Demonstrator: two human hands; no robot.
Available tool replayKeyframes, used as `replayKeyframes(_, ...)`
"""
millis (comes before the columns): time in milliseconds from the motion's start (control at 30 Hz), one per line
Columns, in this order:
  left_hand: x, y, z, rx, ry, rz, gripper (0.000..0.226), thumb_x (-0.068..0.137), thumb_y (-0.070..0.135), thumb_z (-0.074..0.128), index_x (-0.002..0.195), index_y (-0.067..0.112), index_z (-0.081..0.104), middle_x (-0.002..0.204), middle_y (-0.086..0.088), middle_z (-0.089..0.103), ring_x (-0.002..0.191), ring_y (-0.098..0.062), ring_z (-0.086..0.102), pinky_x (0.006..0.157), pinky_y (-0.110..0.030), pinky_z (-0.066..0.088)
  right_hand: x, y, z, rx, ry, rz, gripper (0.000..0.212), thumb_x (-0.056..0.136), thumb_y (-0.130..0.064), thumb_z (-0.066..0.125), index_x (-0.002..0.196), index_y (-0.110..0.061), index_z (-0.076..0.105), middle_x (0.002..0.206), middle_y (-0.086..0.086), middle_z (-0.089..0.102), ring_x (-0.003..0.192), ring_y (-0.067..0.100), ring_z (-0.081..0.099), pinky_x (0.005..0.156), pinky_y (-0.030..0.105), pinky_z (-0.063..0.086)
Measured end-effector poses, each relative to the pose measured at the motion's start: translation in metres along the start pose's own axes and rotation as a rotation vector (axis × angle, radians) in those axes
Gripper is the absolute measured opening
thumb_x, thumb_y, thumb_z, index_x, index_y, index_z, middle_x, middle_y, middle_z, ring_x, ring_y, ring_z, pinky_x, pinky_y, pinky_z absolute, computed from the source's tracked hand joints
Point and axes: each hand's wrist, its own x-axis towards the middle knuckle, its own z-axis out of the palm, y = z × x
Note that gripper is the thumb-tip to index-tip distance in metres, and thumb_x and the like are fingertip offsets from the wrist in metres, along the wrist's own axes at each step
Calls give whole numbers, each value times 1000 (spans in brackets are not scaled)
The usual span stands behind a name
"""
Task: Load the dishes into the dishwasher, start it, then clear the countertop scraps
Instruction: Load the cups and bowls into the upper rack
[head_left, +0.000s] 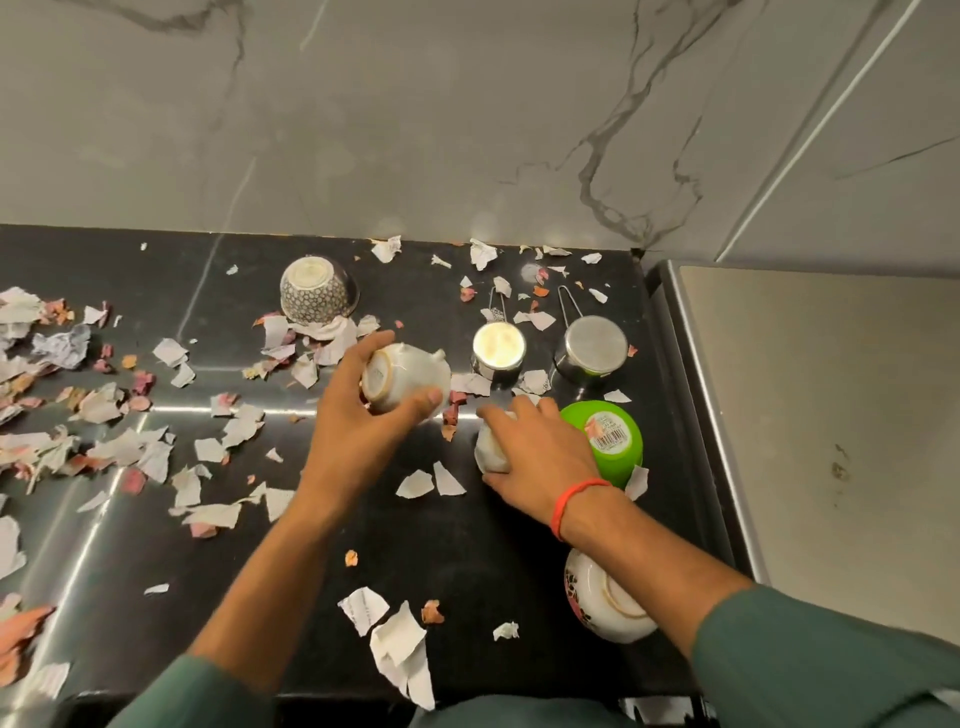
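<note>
My left hand (358, 410) grips a white cup (410, 376), tipped so its base faces me, just above the black countertop (467, 561). My right hand (540, 452) curls over a second white cup (491, 449) that stands upside down on the counter. Beside it sits an upturned green bowl (618, 441) with a barcode sticker. Two upturned steel cups (498, 348) (592, 351) with wire handles stand behind. A patterned bowl (317, 291) lies upside down further back. A white floral bowl (602, 603) sits under my right forearm.
Torn paper scraps (119, 447) and dried petals are strewn across the counter, densest on the left. A marble wall (415, 130) backs the counter. A steel surface (810, 415) adjoins it on the right. Another person's fingers (21, 639) show at the left edge.
</note>
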Motion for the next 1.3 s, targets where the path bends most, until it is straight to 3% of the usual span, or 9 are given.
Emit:
replayKeyframes(167,-29,7,9,-108,55,-49,57,83,22,85,131,37,57,121,5,63,103,-13,68,82,-25,59,-25,9,-19,302,137,94,67,77,-46,77,134,-35,44,120,-4,51,112,23,46,86,37,46)
replayKeyframes(367,-49,26,38,-61,-111,-32,57,78,32,88,126,39,59,119,8,63,103,-14,67,79,-29,61,-97,41,-38,691,360,241,63,63,-38,89,108,-42,45,101,-20,54,98,8,50,76,22,45)
replayKeyframes(467,-56,48,64,-17,-247,40,60,73,31,87,126,34,59,112,20,64,102,-7,67,75,-22,59,-134,59,-40,755,469,295,67,60,-40,91,110,-41,47,102,-20,58,98,9,55,77,22,48)
replayKeyframes(600,-69,76,107,7,-413,137,61,75,26,88,129,32,59,116,12,67,104,-12,70,80,-35,62,-189,85,-42,848,592,387,67,58,-45,93,112,-38,53,101,-15,64,94,9,62,79,33,54)
replayKeyframes(733,-99,100,161,-2,-493,214,62,74,29,89,129,30,60,117,3,68,105,-18,71,88,-47,61,-259,114,-40,966,714,510,62,60,-44,93,111,-33,59,97,-17,65,90,2,62,69,13,49)
replayKeyframes(833,-132,112,199,-19,-564,256,57,72,30,87,123,31,62,110,6,71,99,-14,71,85,-37,61,-313,137,-32,1011,781,596,59,63,-45,92,111,-34,60,93,-16,65,85,1,61,67,12,47)
replayKeyframes(1000,-200,120,253,-46,-714,255,65,69,22,93,126,19,62,106,3,73,95,-9,70,84,-28,59,-407,175,-9,1048,896,732,57,64,-52,88,112,-35,60,99,-17,66,91,6,64,70,23,56)
replayKeyframes(1167,-255,122,286,15,-847,256,63,68,42,91,123,33,63,109,2,71,96,-14,71,79,-29,60,-484,208,27,1112,1003,872,58,65,-54,84,114,-32,63,101,-17,68,93,3,66,71,21,56)
replayKeyframes(1300,-290,125,307,132,-935,273,66,69,47,92,127,40,60,114,9,69,99,-16,72,81,-42,63,-532,227,60,1139,1060,992,58,68,-55,81,117,-30,62,107,-11,68,94,5,66,70,23,58)
